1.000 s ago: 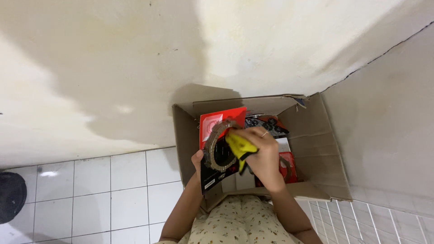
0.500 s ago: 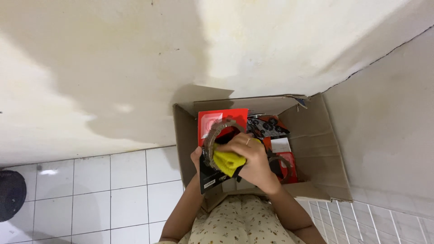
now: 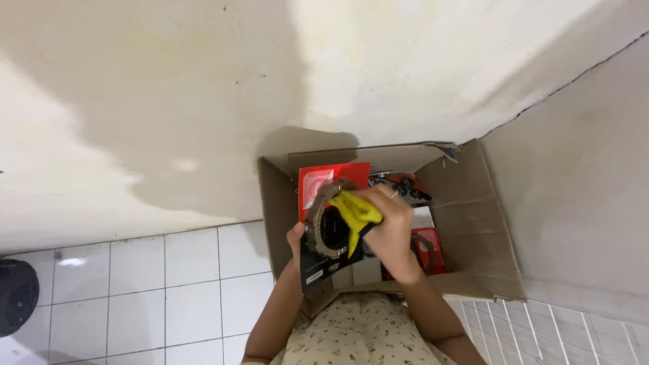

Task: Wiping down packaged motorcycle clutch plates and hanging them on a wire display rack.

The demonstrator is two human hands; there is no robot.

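Over an open cardboard box (image 3: 473,209), my left hand (image 3: 295,238) grips the left edge of a red and black flat package (image 3: 332,179) with a brown ring-shaped disc (image 3: 316,220) on its front. My right hand (image 3: 391,226) holds a yellow cloth (image 3: 358,213) pressed against the disc and the package. Both forearms reach up from my floral-patterned clothing (image 3: 365,331).
More red and black packaged parts (image 3: 433,251) lie inside the box. The box stands on white floor tiles (image 3: 169,284) against a stained cream wall (image 3: 203,101), in a corner with a grey wall (image 3: 581,176) at the right. A dark round object (image 3: 13,294) sits at the left edge.
My right hand with the yellow cloth has slid from the right side of the disc toward its middle and upper part. The package has stayed in my left hand.
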